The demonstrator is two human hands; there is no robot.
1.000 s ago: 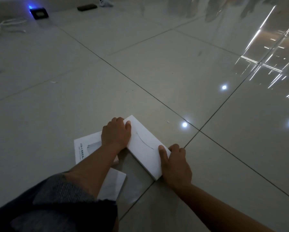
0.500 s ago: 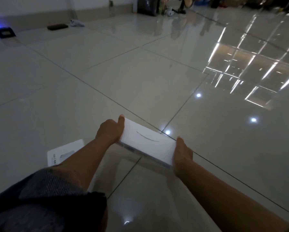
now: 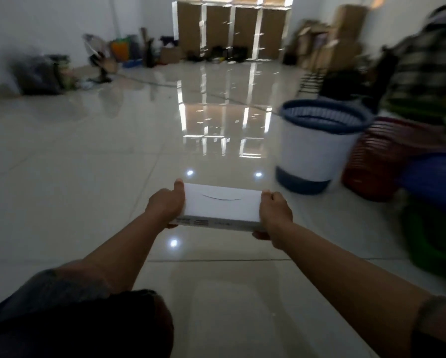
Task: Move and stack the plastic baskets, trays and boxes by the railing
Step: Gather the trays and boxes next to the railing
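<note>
A flat white box (image 3: 222, 205) is held level in the air above the shiny tiled floor, in the middle of the view. My left hand (image 3: 166, 204) grips its left end, thumb on top. My right hand (image 3: 275, 211) grips its right end the same way. To the right stand a white basket with a blue rim (image 3: 317, 148), a red slatted basket (image 3: 379, 161), a blue basket (image 3: 433, 182) and a green one (image 3: 433, 241), all blurred.
A person in a checked shirt (image 3: 423, 63) is at the far right. A fan (image 3: 98, 60), dark bags (image 3: 39, 76) and clutter line the left wall. Cardboard boxes (image 3: 343, 32) stand at the back right beside a barred door (image 3: 232, 27).
The white box has been lifted off the floor with both hands. My view has swung up and to the right, from the floor tiles to the room and the baskets.
</note>
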